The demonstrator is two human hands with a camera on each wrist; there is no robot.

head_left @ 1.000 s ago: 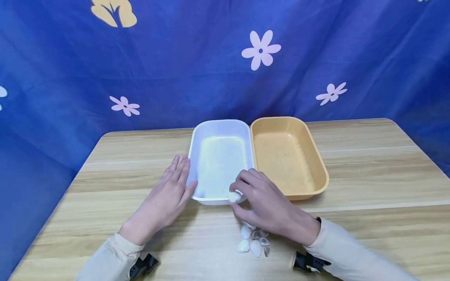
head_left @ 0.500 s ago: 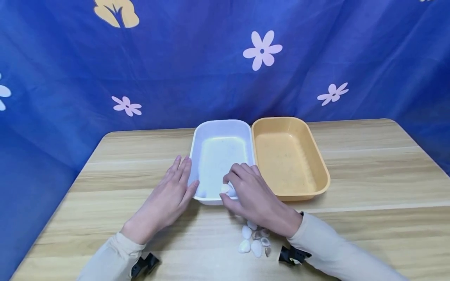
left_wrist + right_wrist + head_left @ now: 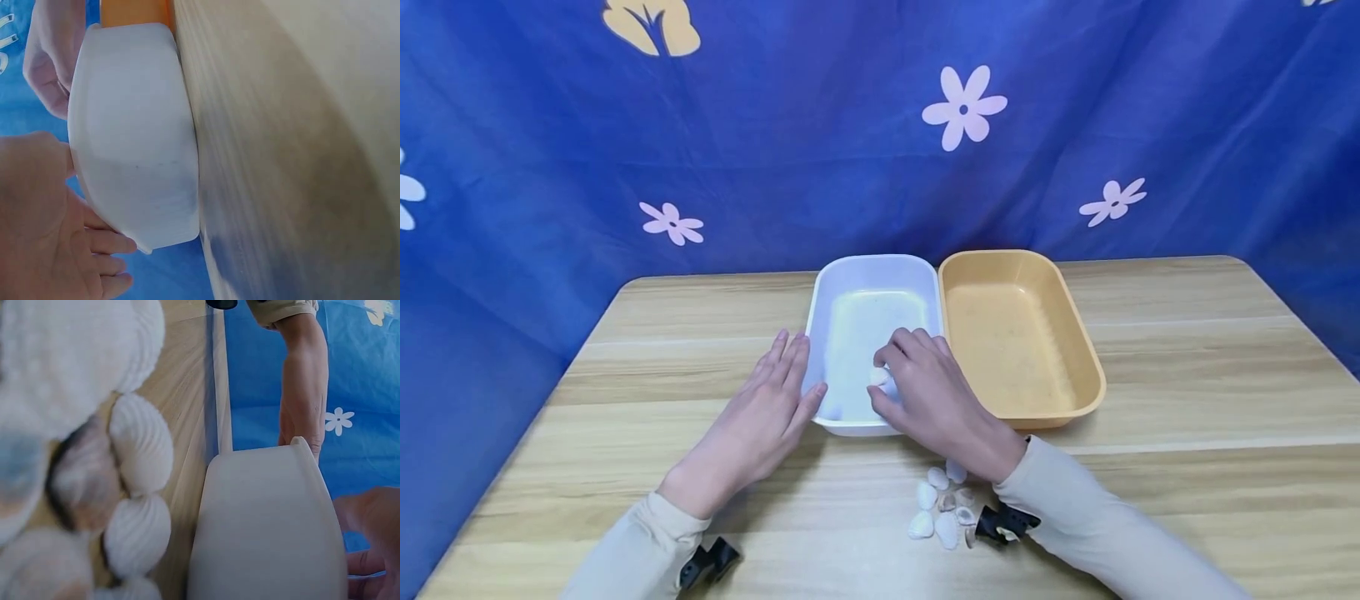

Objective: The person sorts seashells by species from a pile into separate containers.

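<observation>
My right hand (image 3: 936,396) pinches a white seashell (image 3: 878,377) between thumb and fingers, over the near part of the white plastic tub (image 3: 856,321). Its fingertips point down inside the rim; the palm side is hidden in the head view. Along the tub's left side lies my left hand (image 3: 751,429), fingers straight and together, thumb at the near left corner. In the left wrist view the fingers (image 3: 112,242) of this hand rest at the tub's rim. Several loose shells (image 3: 947,530), white and brownish, ribbed in the right wrist view, lie on the table below my right wrist.
A yellow-orange tub (image 3: 1007,333) stands close against the right side of the white one. Both sit at the back of the wood-grain table (image 3: 1195,375). Behind hangs a blue cloth (image 3: 820,142) with pale flowers. A black strap (image 3: 1003,523) on my right wrist overlaps the shells.
My right hand has moved from the white tub's near rim forward and slightly left, carrying the shell over the inside. My left hand stays at the tub's left side.
</observation>
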